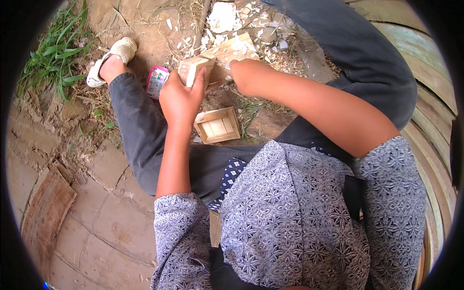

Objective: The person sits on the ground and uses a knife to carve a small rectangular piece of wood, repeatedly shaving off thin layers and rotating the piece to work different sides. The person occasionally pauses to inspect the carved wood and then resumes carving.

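Observation:
My left hand (181, 96) grips a small pale wooden block (192, 69), holding it upright over the ground between my legs. My right hand (244, 73) is closed around a thin metal blade (217, 61) whose tip meets the top of the block. Behind the block lies a larger piece of light wood (234, 48). A small open wooden box (218, 125) rests on the ground just below my left hand.
White wood chips (224, 19) litter the dirt at the top. A pink packet (156, 81) lies beside my left leg, near my foot in a white shoe (116, 53). Grass (55, 53) grows at upper left; curved wooden planks (430, 96) run along the right.

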A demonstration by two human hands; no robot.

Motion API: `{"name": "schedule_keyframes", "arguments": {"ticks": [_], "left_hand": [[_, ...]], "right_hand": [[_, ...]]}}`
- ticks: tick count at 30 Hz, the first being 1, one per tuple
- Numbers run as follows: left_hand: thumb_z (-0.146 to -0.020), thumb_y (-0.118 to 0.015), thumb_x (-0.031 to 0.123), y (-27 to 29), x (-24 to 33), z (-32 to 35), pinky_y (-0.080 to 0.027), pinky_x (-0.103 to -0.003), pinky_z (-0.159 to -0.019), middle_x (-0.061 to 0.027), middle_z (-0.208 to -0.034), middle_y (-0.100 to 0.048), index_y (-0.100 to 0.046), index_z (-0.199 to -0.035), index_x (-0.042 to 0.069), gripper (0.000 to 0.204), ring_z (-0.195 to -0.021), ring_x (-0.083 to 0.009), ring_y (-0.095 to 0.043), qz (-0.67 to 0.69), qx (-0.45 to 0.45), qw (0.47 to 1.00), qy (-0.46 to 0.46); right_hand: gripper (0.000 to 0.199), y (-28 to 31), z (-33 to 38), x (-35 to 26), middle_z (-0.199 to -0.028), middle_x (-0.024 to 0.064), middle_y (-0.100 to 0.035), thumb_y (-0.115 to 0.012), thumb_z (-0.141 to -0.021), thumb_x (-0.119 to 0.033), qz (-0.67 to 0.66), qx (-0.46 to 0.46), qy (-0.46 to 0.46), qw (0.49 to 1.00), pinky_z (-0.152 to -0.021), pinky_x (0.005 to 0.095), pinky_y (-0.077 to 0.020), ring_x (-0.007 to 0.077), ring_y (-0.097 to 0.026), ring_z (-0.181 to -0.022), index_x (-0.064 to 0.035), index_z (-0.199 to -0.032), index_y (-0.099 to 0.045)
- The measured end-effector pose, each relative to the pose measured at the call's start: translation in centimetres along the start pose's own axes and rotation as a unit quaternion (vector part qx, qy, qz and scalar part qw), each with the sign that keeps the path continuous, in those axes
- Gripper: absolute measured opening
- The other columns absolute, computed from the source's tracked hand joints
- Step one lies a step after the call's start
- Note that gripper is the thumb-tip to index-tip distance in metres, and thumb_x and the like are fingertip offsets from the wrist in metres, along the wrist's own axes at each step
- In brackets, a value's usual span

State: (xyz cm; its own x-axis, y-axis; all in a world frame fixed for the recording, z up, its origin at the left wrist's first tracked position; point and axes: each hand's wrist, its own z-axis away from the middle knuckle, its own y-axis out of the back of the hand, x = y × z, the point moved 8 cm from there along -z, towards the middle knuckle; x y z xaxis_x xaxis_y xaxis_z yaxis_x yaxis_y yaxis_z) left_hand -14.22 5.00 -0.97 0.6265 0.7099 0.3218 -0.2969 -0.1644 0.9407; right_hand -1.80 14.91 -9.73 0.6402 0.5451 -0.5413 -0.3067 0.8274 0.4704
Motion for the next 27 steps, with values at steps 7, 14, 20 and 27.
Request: {"name": "schedule_keyframes", "arguments": {"ticks": [7, 14, 20, 27], "left_hand": [[-0.086, -0.078, 0.046, 0.3, -0.1, -0.3, -0.055, -0.045, -0.075, -0.0273, -0.085, -0.071, -0.068, -0.094, -0.006, 0.054, -0.087, -0.0437, -0.071, -0.032, -0.008, 0.999, 0.023], [-0.084, -0.076, 0.051, 0.8, -0.3, -0.4, -0.055, -0.05, -0.07, -0.0295, -0.08, -0.069, -0.066, -0.087, -0.006, 0.058, -0.08, -0.0464, -0.069, -0.054, 0.022, 0.998, 0.007], [-0.085, -0.076, 0.048, 0.3, 0.9, 0.7, -0.055, -0.05, -0.069, -0.0294, -0.078, -0.068, -0.066, -0.089, -0.007, 0.056, -0.079, -0.0469, -0.069, 0.001, 0.037, 0.999, -0.012], [-0.085, -0.077, 0.049, 0.5, -0.1, -0.1, -0.055, -0.051, -0.069, -0.0296, -0.079, -0.068, -0.065, -0.082, -0.006, 0.056, -0.078, -0.0466, -0.069, -0.004, 0.008, 0.999, 0.041]], "right_hand": [[0.027, 0.7, -0.8, -0.8, -0.107, 0.0218, -0.073, -0.064, -0.084, -0.004, 0.02, 0.028, -0.008, 0.999, -0.085, 0.044, -0.0584, 0.0364, -0.072, -0.101, 0.0023, -0.11, -0.072], [0.023, 1.9, 1.6, -2.4, -0.102, 0.024, -0.074, -0.063, -0.082, -0.002, 0.105, -0.007, 0.042, 0.994, -0.082, 0.044, -0.0584, 0.0361, -0.073, -0.097, 0.0038, -0.101, -0.075], [0.022, 2.0, 1.2, -2.2, -0.102, 0.0238, -0.074, -0.063, -0.083, -0.001, 0.126, -0.03, 0.015, 0.991, -0.084, 0.0441, -0.0582, 0.0361, -0.072, -0.098, 0.0043, -0.101, -0.074], [0.026, 0.3, -2.3, -1.5, -0.11, 0.021, -0.074, -0.066, -0.084, -0.006, 0.045, 0.012, -0.019, 0.999, -0.085, 0.0447, -0.059, 0.0358, -0.073, -0.1, 0.0001, -0.107, -0.076]]}}
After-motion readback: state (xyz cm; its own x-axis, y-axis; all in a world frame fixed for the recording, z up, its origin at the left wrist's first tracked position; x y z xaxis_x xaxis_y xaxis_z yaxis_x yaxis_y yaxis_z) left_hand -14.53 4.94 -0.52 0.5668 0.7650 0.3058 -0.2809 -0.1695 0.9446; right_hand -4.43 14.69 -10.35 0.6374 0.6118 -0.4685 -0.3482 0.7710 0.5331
